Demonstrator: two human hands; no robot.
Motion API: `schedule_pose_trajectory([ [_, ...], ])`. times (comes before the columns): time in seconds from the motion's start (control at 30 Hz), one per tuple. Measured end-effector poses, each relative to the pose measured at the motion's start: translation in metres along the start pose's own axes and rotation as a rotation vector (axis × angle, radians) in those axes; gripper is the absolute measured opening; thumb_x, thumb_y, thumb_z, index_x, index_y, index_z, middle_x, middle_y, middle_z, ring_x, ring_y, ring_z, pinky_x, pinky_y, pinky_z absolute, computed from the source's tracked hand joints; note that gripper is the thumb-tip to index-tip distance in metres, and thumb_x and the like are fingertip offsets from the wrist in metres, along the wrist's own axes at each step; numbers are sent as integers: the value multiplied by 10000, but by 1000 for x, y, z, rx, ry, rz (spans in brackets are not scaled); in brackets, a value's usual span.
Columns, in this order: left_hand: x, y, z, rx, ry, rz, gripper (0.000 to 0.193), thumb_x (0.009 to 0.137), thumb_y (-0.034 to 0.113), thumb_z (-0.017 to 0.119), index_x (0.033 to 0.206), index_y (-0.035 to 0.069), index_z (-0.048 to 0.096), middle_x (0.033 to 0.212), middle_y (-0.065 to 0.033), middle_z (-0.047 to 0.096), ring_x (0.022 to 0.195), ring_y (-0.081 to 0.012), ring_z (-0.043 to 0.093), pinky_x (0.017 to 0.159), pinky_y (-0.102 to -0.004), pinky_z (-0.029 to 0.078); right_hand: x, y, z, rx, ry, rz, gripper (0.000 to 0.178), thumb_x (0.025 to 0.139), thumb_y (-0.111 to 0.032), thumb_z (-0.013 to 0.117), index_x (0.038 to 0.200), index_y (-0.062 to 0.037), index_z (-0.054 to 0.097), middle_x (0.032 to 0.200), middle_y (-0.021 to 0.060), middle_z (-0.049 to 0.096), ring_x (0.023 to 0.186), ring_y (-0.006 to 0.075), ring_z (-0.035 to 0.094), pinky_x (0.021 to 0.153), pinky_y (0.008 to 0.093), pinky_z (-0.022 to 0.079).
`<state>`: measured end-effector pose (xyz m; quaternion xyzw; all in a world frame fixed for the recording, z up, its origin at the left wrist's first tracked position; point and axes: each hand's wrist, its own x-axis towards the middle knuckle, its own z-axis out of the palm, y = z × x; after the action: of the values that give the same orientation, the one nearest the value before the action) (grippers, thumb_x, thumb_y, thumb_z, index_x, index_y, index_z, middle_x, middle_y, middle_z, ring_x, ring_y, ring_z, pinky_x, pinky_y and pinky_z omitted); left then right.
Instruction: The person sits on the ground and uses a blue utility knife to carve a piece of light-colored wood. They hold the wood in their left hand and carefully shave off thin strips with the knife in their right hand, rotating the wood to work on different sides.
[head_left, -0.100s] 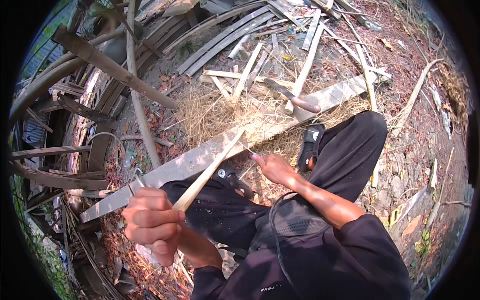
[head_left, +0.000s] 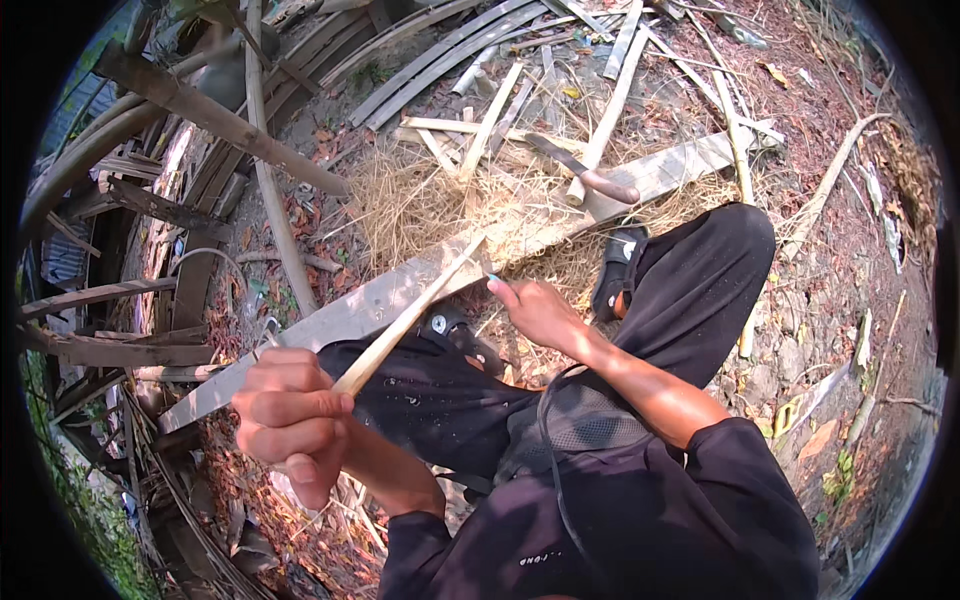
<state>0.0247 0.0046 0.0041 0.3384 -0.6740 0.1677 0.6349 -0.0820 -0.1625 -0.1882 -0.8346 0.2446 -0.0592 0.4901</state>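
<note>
My left hand [head_left: 290,420] is closed round the thick end of a pale wooden stick [head_left: 408,330], which slants up and away to a narrow, pointed tip. Near that tip my right hand [head_left: 540,318] is closed on what looks like a small knife [head_left: 491,279]; its handle is mostly hidden in my fingers, and only a bit of light blue and a thin end show. A long grey plank [head_left: 330,325] runs beneath the stick. Lying across it at the right is a larger knife with a brown wooden handle [head_left: 611,187] and a dark blade.
Straw-like shavings [head_left: 430,220] are heaped beyond the plank. Several cut wood strips [head_left: 492,120] lie past them. A pole [head_left: 265,150] and stacked timber [head_left: 110,350] fill the left side. My feet, in black footwear [head_left: 620,270], are close to the plank.
My right hand has moved slightly left and up, closer to the stick's tip. My left hand and the stick have shifted a little left.
</note>
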Motion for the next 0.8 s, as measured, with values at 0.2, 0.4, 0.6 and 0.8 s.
schedule_pose_trajectory([
  [0.2, 3, 0, 4, -75, -137, -68, 318, 755, 261, 525, 522, 45, 512, 505, -39, 532, 302, -66, 302, 325, -206, 171, -30, -64, -26, 184, -69, -315, 496, 973, -386, 378, 911, 35, 632, 758, 273, 597, 723, 441, 570, 660, 486, 454],
  [0.4, -7, 9, 14, -123, -119, -89, 346, 711, 266, 504, 437, 83, 400, 456, -25, 462, 293, -57, 265, 306, -192, 165, -46, -44, 15, 104, 80, -238, 471, 965, -364, 423, 675, -11, 537, 529, 165, 515, 518, 372, 555, 513, 435, 432],
  [0.6, -8, 10, 5, 6, -39, -96, 312, 767, 232, 505, 531, 27, 495, 502, -80, 526, 306, -98, 350, 303, -225, 216, -19, -36, 27, -162, 235, -320, 479, 938, -425, 449, 723, -22, 594, 489, 188, 538, 463, 379, 570, 437, 457, 459],
  [0.8, -13, 22, 4, 18, -11, -80, 317, 777, 236, 495, 531, 36, 495, 454, -62, 496, 298, -101, 301, 313, -228, 215, 33, 90, 52, -277, 151, 141, 615, 972, -428, 320, 707, 28, 637, 592, 214, 603, 606, 401, 613, 687, 454, 508],
])
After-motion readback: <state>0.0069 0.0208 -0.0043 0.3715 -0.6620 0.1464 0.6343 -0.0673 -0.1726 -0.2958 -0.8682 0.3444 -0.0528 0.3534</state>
